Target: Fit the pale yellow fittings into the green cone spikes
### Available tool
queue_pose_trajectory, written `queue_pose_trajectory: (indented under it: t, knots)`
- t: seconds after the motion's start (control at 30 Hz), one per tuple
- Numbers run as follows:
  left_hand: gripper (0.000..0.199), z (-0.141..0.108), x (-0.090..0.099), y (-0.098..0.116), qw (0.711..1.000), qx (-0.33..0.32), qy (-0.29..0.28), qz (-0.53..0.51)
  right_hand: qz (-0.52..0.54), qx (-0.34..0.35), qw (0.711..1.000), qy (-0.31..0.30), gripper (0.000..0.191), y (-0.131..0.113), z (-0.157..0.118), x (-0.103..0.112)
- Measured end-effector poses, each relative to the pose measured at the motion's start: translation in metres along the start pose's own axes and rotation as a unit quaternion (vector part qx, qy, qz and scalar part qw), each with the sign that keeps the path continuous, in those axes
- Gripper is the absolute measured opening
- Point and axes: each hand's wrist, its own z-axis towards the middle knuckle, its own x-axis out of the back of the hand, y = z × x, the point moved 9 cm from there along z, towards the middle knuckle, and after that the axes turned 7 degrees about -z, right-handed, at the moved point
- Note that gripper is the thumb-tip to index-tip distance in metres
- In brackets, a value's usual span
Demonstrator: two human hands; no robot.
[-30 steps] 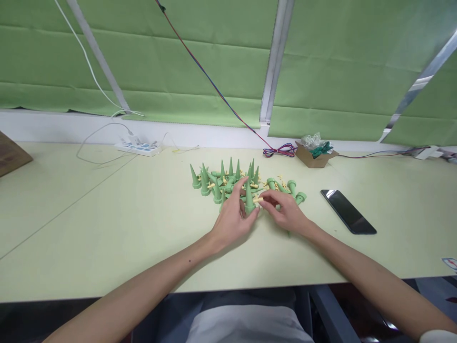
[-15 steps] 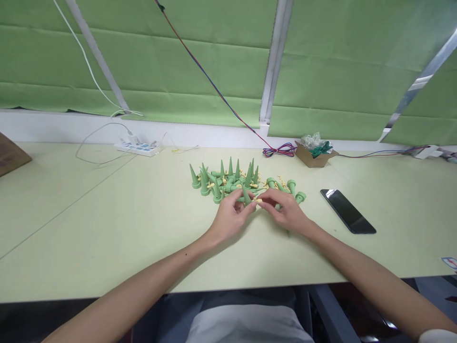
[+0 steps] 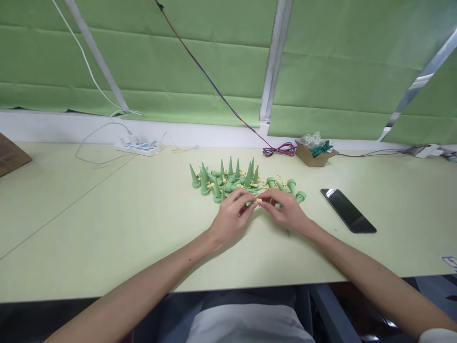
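My left hand (image 3: 232,212) is closed around a green plant watering spike (image 3: 249,203), mostly hidden by the fingers. Between the fingertips of both hands is a small yellow valve (image 3: 258,201), pinched by my right hand (image 3: 285,209) against the end of the spike; how deep it sits I cannot tell. A green tip (image 3: 289,233) pokes out below my right palm, its other end hidden. Just beyond the hands lies a pile of green spikes (image 3: 230,183), several standing point up, with yellow valves among them. More spikes (image 3: 292,185) lie behind my right hand.
A black phone (image 3: 348,211) lies on the pale table (image 3: 124,238) at the right. Behind stand a small cardboard box (image 3: 311,158) with plastic wrap and a coiled red-blue cable (image 3: 279,150). A white power strip (image 3: 139,147) sits back left, near a brown board (image 3: 12,155).
My left hand has turned the spike, so its point, upright before, is now tipped down and mostly covered by the fingers. My right hand has hardly moved and keeps the yellow valve.
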Motion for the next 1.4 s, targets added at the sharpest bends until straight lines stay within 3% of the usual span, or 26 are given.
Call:
queue_pose_trajectory:
  t: [0.57,1.4]
  knots:
    - [0.017,-0.005,-0.002,0.012,0.996,-0.08,-0.014,0.046,0.025,-0.035,0.999,-0.017,0.013,0.005,-0.001,-0.003]
    - [0.023,-0.009,-0.004,0.013,0.991,-0.098,-0.025,0.083,0.042,-0.036,0.998,-0.029,0.016,0.005,0.0,-0.006]
